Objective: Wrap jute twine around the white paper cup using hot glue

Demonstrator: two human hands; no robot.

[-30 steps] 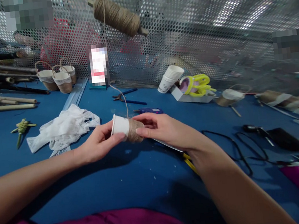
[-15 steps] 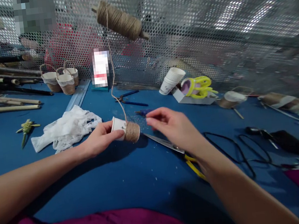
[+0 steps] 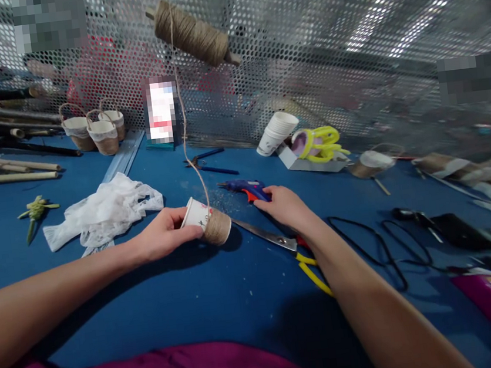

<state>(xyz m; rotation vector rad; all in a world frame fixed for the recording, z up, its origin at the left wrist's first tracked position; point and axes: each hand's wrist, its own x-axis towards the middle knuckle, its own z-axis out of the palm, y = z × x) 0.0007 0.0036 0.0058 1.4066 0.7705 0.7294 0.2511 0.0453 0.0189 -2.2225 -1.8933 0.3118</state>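
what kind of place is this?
Looks like a small craft workshop: there's a twine spool up by the mesh panel, a glue gun and three twine-wrapped cups with handles.

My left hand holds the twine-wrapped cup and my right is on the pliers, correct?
Not the pliers: the head view shows the right hand at the blue glue gun. The left hand does hold the twine-wrapped cup.

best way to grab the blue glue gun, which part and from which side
Probably grip the glue gun by its handle, bringing the right hand in from the right. Its nozzle points left and its red trigger is on the near side, so that approach should keep the hand behind the tip.
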